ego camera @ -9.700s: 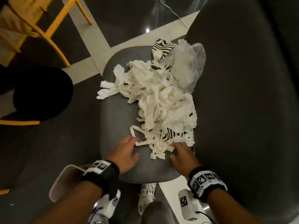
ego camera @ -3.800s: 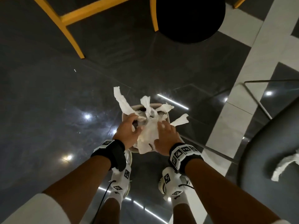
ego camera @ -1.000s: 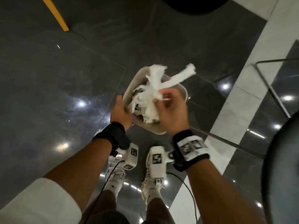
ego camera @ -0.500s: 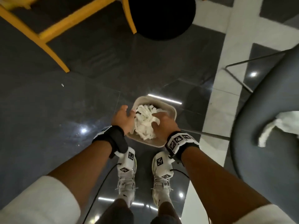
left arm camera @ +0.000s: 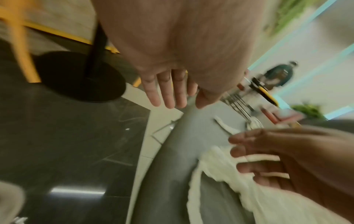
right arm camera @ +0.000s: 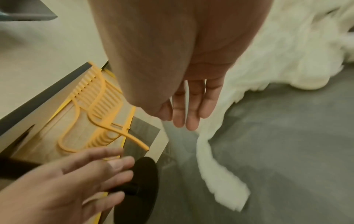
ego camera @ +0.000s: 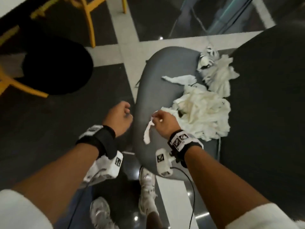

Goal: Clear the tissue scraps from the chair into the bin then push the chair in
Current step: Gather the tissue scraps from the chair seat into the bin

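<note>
The grey chair seat carries a heap of white tissue scraps on its right half, against the dark backrest. One loose tissue strip lies at the heap's near-left edge. My right hand hovers just above that strip with its fingers straight and holding nothing. My left hand hangs over the seat's left edge, fingers extended and empty. The bin is out of view.
A zebra-patterned scrap and crinkled clear plastic lie at the far end of the seat. A black round table base and yellow chair legs stand to the left. My shoes are below the seat's near edge.
Both hands have left the bin, where they were pressing tissue down, and now hover empty over the chair seat. The view has swung from the bin to the chair.
</note>
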{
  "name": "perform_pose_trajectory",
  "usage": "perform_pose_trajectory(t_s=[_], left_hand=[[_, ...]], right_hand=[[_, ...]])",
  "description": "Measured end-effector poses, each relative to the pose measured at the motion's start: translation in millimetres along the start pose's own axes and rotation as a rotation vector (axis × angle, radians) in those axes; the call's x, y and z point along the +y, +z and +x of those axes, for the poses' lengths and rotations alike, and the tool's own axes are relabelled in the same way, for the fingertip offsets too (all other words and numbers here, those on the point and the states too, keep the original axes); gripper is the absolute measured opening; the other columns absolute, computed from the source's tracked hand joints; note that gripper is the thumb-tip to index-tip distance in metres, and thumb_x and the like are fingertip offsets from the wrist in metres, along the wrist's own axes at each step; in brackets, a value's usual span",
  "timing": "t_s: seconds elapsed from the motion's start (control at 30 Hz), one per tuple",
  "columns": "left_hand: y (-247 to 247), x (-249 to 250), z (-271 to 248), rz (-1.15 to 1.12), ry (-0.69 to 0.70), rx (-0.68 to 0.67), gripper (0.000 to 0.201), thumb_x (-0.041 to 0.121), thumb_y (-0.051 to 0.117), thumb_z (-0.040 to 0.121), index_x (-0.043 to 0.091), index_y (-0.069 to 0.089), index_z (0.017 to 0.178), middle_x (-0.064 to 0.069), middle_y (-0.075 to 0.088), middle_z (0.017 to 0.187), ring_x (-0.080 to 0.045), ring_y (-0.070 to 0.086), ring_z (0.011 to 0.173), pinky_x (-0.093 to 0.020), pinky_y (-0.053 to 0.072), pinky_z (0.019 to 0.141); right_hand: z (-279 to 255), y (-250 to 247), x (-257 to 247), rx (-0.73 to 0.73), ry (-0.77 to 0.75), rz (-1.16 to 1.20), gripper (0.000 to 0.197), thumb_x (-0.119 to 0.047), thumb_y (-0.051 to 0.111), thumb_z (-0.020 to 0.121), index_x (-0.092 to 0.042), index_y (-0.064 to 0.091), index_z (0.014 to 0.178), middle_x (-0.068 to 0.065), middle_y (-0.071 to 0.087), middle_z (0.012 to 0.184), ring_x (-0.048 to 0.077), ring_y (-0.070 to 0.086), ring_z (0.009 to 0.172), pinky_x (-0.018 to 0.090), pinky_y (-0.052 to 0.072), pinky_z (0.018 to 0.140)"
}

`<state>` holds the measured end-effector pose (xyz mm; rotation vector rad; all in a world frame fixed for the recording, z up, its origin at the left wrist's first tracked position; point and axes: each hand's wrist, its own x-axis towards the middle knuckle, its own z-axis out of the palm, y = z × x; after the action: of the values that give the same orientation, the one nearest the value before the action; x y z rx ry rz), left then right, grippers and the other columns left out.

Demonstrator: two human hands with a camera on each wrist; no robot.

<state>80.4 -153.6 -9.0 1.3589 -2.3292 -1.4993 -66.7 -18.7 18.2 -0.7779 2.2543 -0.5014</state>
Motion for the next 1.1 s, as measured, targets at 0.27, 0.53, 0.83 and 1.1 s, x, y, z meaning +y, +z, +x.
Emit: perform_pose_trajectory(t_s=[0.27, 0.53, 0.83, 1.1], left_hand=[[165.7, 91.4, 6.4, 0.531, 0.417, -0.348, 0.068, 0.05, 0.071, 0.068, 0.039, 0.05, 0.132, 0.002, 0.031, 0.148, -0.025, 0.033, 0.132, -0.045, 0.036, 0.107], [136.8, 104.1, 48.5, 0.114, 0.094, -0.103, 0.023, 0.004, 0.044, 0.09, 0.023, 0.053, 0.08, -0.004, 0.064, 0.078, -0.027, 0.058, 0.073, -0.032, 0.042, 0.061], [65.0, 118.8, 73.6, -0.504, -0.135, 0.252, 0.014, 0.011, 0.038, 0.082, 0.015, 0.05, 0.075, -0.009, 0.051, 0.07, -0.02, 0.05, 0.043, -0.035, 0.043, 0.047], [82.6, 75.2, 45.2, -0.392, -0.304, 0.101, 0.041, 0.038, 0.052, 0.066, 0.036, 0.046, 0.106, -0.003, 0.064, 0.09, -0.031, 0.063, 0.084, -0.053, 0.052, 0.091]], right_hand=[[11.6, -118.1, 102.5, 0.28, -0.049, 0.03, 0.02, -0.016, 0.055, 0.093, -0.018, 0.07, 0.106, -0.002, 0.071, 0.103, 0.016, 0.066, 0.082, 0.032, 0.054, 0.085], [47.3, -150.5, 122.2, 0.143, -0.201, -0.316, 0.069, -0.011, 0.064, 0.08, -0.031, 0.043, 0.142, 0.003, 0.04, 0.138, 0.025, 0.046, 0.117, 0.04, 0.045, 0.102], [83.6, -118.6, 71.9, 0.122, -0.375, -0.625, 0.046, -0.042, 0.074, 0.079, -0.038, 0.062, 0.123, 0.001, 0.042, 0.143, 0.032, 0.041, 0.124, 0.046, 0.037, 0.097], [121.6, -48.5, 39.6, -0.355, -0.541, -0.896, 0.119, -0.036, 0.081, 0.072, -0.042, -0.003, 0.156, -0.001, 0.014, 0.166, 0.032, 0.028, 0.146, 0.052, 0.035, 0.112]])
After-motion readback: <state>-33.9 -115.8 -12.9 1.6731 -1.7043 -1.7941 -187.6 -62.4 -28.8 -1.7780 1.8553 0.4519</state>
